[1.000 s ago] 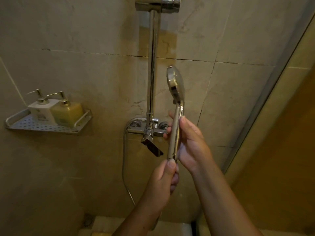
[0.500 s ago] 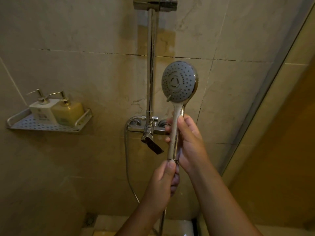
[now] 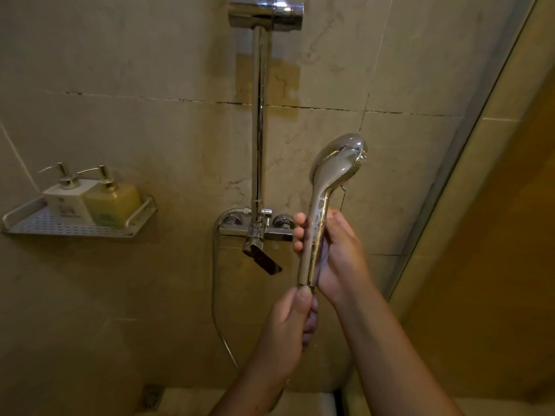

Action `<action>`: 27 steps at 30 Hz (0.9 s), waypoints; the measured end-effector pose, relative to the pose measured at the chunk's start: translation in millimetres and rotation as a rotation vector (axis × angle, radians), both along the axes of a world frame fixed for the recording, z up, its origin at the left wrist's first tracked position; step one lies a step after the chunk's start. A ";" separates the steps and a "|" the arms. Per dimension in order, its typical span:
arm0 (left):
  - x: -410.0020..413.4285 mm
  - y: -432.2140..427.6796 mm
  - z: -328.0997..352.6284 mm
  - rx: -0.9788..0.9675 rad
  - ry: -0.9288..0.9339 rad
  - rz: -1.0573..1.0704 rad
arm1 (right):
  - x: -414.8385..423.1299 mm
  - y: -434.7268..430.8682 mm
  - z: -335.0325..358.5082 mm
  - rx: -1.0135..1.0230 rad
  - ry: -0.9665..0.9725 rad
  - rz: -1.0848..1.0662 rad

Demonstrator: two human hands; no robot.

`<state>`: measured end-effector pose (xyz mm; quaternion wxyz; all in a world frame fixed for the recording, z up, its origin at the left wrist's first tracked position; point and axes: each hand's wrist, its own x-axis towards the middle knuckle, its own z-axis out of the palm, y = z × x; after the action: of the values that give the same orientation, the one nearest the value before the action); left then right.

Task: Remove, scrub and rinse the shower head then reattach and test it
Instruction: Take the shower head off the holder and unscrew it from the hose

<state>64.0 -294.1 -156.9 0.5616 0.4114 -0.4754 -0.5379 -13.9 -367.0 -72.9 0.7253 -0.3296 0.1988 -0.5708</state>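
Note:
The chrome hand shower head (image 3: 335, 169) stands upright in front of the tiled wall, its shiny back turned toward me and its spray face hidden. My right hand (image 3: 336, 253) grips the handle around its middle. Just below, my left hand (image 3: 289, 324) pinches the hose fitting at the handle's bottom end, which its fingers mostly hide. The metal hose (image 3: 213, 283) loops down from the wall mixer (image 3: 258, 232) at the left and passes behind my left arm.
A vertical chrome riser pipe (image 3: 259, 115) with a holder bracket (image 3: 265, 13) at the top rises from the mixer. A perforated wall shelf (image 3: 69, 228) at the left carries two pump bottles (image 3: 112, 202). A glass partition edge (image 3: 468, 163) runs along the right. A floor drain (image 3: 150, 396) lies below.
The shower head has turned about its handle: edge-on a second ago, spray face toward me half a second ago, chrome back toward me now. It has also shifted slightly right.

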 end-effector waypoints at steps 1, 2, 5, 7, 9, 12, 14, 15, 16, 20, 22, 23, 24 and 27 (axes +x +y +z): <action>-0.5 0.3 -0.2 0.000 0.006 -0.004 | 0.1 0.8 0.1 -0.008 0.010 -0.006; -0.4 0.5 -0.1 0.000 0.006 -0.008 | 1.0 1.3 0.4 -0.020 0.024 -0.014; 1.2 0.6 0.5 -0.001 -0.001 -0.017 | 1.3 0.6 0.2 -0.094 0.146 -0.083; 2.1 0.7 1.8 0.000 -0.007 -0.013 | 0.5 -1.2 0.5 -0.149 0.255 -0.140; 1.7 1.7 2.4 0.002 -0.014 -0.015 | -0.5 -1.5 1.5 -0.174 0.321 -0.159; 0.8 3.7 2.9 0.004 -0.018 -0.018 | -1.3 1.9 5.3 -0.176 0.353 -0.144; 0.5 4.9 4.1 0.000 -0.019 -0.015 | 0.4 3.9 7.1 -0.172 0.334 -0.142; 0.7 5.3 4.9 -0.002 -0.017 -0.011 | 1.7 4.7 7.5 -0.171 0.301 -0.145; 1.0 5.5 5.5 -0.007 -0.016 -0.007 | 2.8 5.0 7.6 -0.169 0.257 -0.154; 1.5 7.4 8.6 -0.025 -0.021 -0.008 | 3.4 6.2 8.5 -0.182 0.125 -0.164; 1.4 9.0 9.7 -0.028 -0.015 -0.014 | 2.5 6.7 7.9 -0.209 0.095 -0.136; 0.8 9.6 10.0 -0.028 -0.014 -0.018 | 2.8 6.2 7.4 -0.228 0.095 -0.133; 0.4 10.0 10.0 -0.027 -0.014 -0.019 | 2.8 5.9 7.2 -0.256 0.110 -0.139; -0.3 10.6 9.7 -0.014 -0.012 -0.004 | 3.1 5.1 6.6 -0.345 0.196 -0.164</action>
<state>63.7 -283.6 -147.3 0.5606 0.4098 -0.4833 -0.5331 -10.8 -361.9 -66.2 0.5864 -0.4853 0.1939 -0.6188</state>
